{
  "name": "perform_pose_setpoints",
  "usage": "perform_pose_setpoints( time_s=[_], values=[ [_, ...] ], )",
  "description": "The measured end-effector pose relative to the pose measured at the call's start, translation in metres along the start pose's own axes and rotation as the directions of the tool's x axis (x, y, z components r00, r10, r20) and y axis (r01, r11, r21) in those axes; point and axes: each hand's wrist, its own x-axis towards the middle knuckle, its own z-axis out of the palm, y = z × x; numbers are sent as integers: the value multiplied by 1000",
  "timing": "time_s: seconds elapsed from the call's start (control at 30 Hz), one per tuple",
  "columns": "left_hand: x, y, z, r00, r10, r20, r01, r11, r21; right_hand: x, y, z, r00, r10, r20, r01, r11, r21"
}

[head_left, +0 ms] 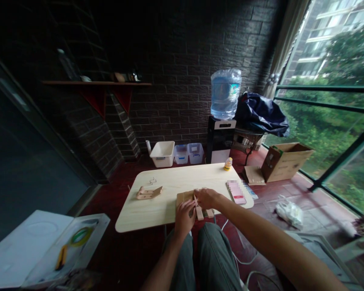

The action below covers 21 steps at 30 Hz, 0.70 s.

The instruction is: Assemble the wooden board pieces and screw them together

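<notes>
Left hand and right hand grip a wooden strip at lower centre (work seemingly unfinished), while the wooden bracket centre-left looks assembled.

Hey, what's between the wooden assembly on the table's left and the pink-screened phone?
Head view: left hand, right hand, wooden strips at their fingers, and a flat brown piece.

The strips are made of smooth, dull wood. The water bottle is made of shiny plastic, the box of dull card, and the wall is covered with rough bricks.
</notes>
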Motion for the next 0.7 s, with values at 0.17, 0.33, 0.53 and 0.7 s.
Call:
perform_pose_setpoints(
  time_s=[0.17, 0.33, 0.53, 0.7],
  values=[
    [-2, 1, -3, 1000, 7, -1, -7, 1000, -9, 0, 4, -1, 997, -73, 30, 73, 997, -25],
    [1, 0, -4, 1000, -3, 13, 3, 1000, -13, 8, 7, 11, 999, -29, 42, 27, 999, 37],
    [3, 1, -2, 998, -26, -60, 26, 1000, -10, 9, 5, 2, 998, -10, 57, 8, 1000, 20],
    [0, -1, -4, 998, 9, -59, -10, 1000, -16, 1, 4, -10, 996, -53, 68, 53, 999, 3]
  ],
)
